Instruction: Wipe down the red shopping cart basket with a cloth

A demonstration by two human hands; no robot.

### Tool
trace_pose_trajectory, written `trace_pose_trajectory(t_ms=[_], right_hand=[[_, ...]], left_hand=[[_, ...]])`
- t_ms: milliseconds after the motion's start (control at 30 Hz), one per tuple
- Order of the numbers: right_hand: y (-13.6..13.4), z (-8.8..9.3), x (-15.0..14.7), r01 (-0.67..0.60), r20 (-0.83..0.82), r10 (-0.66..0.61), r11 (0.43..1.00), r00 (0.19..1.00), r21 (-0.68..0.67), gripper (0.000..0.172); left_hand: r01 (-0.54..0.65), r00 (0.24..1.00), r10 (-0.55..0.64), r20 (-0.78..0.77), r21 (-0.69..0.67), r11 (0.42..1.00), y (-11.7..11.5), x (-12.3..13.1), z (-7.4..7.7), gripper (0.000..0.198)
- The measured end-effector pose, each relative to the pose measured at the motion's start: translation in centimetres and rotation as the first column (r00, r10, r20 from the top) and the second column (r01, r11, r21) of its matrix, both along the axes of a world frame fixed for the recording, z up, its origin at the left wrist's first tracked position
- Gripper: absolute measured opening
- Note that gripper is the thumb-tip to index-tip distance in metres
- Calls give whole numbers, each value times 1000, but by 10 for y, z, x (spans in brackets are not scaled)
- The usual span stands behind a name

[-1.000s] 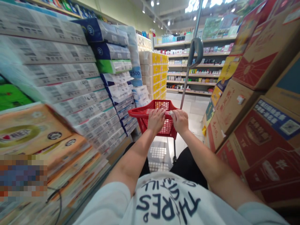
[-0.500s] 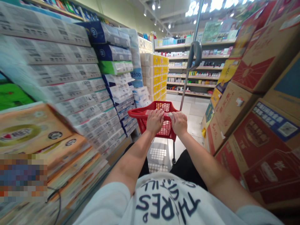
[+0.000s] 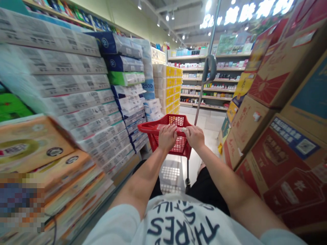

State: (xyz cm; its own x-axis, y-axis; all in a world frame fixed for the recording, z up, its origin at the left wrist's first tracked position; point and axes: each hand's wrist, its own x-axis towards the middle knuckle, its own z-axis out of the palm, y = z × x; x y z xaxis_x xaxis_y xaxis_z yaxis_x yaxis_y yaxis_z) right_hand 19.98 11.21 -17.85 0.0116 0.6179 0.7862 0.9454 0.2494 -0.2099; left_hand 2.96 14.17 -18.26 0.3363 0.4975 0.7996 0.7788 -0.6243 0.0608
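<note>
A red plastic shopping basket on wheels (image 3: 153,131) stands in front of me in a narrow shop aisle. My left hand (image 3: 167,137) and my right hand (image 3: 194,136) are both closed on its near rim, side by side. A grey pull handle on a metal rod (image 3: 209,68) rises from the basket's right side. The basket's inside is mostly hidden behind my hands.
Stacked packs of tissue and paper goods (image 3: 84,102) wall the left side. Cardboard cartons (image 3: 276,102) are piled on the right. Yellow boxes (image 3: 171,85) and product shelves (image 3: 214,81) stand ahead across a light tiled floor (image 3: 209,122).
The view has advanced a little down the aisle and tilted. The basket and both hands have shifted slightly left and down in view, still gripping the rim.
</note>
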Motion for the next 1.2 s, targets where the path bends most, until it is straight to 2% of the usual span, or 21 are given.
trace_pose_trajectory(t_ms=[33,100,233,300,367,433,500,533,633,700,900,1100,1200], right_hand=[[3,5,3,2,-3,-2,998,1000,-69,27],[5,6,6,-11,-3,11,995,1000,-102,30],[-5,-18,6,-41,-38,48,985,998,169,26],[-10,-22,4,-33,-50,46,972,998,232,26],[-9,-16,5,-22,-43,29,987,999,157,23],[-4,-5,7,-13,-24,13,1000,1000,23,24],[-1,-1,7,-14,-16,14,1000,1000,-17,26],[-2,-4,5,-22,-24,22,1000,999,17,24],[-9,-22,-1,-26,-71,43,973,997,227,24],[-13,-29,-3,-15,-67,35,959,997,281,26],[-1,-9,7,-107,-35,109,993,993,44,23],[-12,-31,-3,-51,-145,96,955,985,291,27],[-9,-25,4,-93,-106,114,979,988,180,25]], left_hand=[[-15,1000,15,5,0,1000,-1,2,0,28],[-40,999,40,7,3,999,-3,6,-1,27],[-34,999,34,-15,15,999,-8,7,-2,27],[-24,1000,24,-19,24,999,-10,6,-3,28],[-19,1000,19,-15,30,999,-11,3,-3,28],[-17,1000,18,-14,29,999,-12,1,-4,28],[-12,1000,12,-18,24,1000,-13,-1,-3,29],[-7,1000,8,-21,23,1000,-13,-1,-3,29],[2,1000,-1,-24,28,1000,-14,-3,-3,29],[1,1000,0,-22,33,999,-14,-5,-3,28],[-13,1000,14,-19,26,1000,-13,-7,-2,29],[-5,1000,5,-21,9,1000,-13,-8,-2,31],[-4,1000,4,-21,4,1000,-13,-9,-2,31]])
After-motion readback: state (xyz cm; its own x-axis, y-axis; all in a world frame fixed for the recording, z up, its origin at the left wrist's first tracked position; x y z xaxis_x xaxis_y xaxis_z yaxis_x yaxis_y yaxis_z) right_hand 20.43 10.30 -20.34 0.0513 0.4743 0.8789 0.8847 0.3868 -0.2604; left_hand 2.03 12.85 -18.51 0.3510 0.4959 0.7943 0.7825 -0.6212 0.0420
